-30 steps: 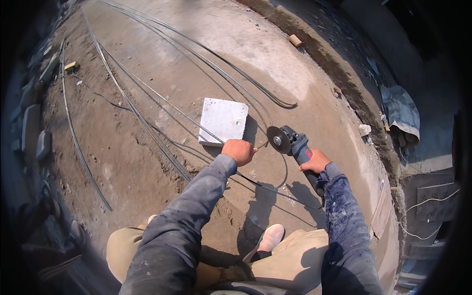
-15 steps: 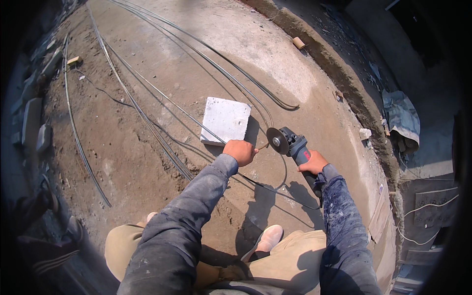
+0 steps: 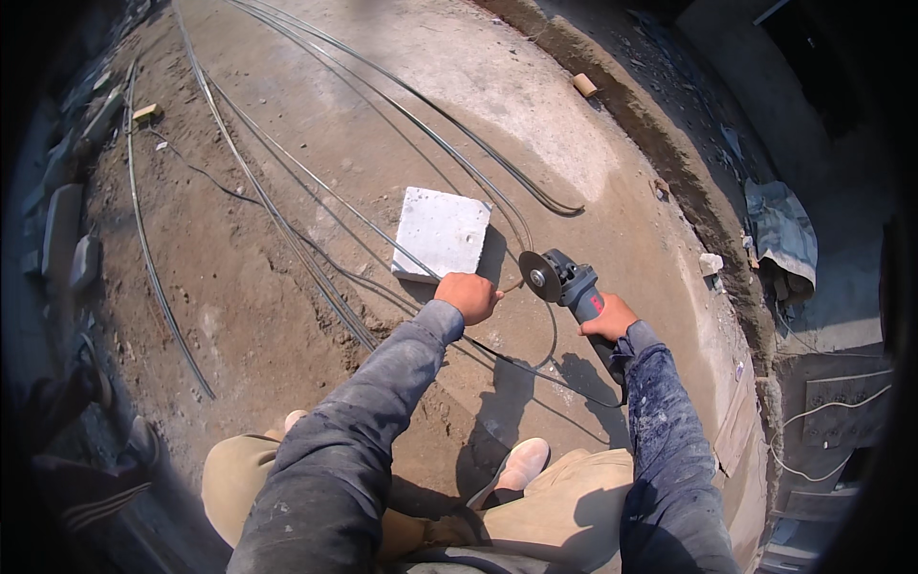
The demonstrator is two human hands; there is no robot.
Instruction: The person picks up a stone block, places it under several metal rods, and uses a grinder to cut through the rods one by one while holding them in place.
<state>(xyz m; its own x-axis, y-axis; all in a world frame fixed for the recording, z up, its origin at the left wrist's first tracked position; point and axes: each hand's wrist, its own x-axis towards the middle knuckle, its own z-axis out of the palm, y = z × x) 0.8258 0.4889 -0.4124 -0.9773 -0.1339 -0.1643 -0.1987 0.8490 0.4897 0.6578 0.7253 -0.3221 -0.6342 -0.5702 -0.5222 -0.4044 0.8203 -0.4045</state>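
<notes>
My left hand (image 3: pixel 467 298) is closed around a thin steel rod (image 3: pixel 413 258) at the near edge of a pale concrete block (image 3: pixel 442 230). The rod comes from the far left and crosses the block's near left corner. My right hand (image 3: pixel 610 318) grips the body of a grey and black angle grinder (image 3: pixel 577 287). Its cutting disc (image 3: pixel 535 275) faces left, a short way right of my left fist. The disc looks apart from the rod. Whether it spins, I cannot tell. A black cord (image 3: pixel 535 371) runs from the grinder's rear back under my left arm.
Long steel rods (image 3: pixel 251 182) lie over the dirt at left, with more bent rods (image 3: pixel 459 143) beyond the block. A trench edge (image 3: pixel 660 163) curves along the right, near a pale sack (image 3: pixel 779 230). Another person's shoe (image 3: pixel 143 442) shows at lower left. My own shoe (image 3: pixel 521 466) is below the grinder.
</notes>
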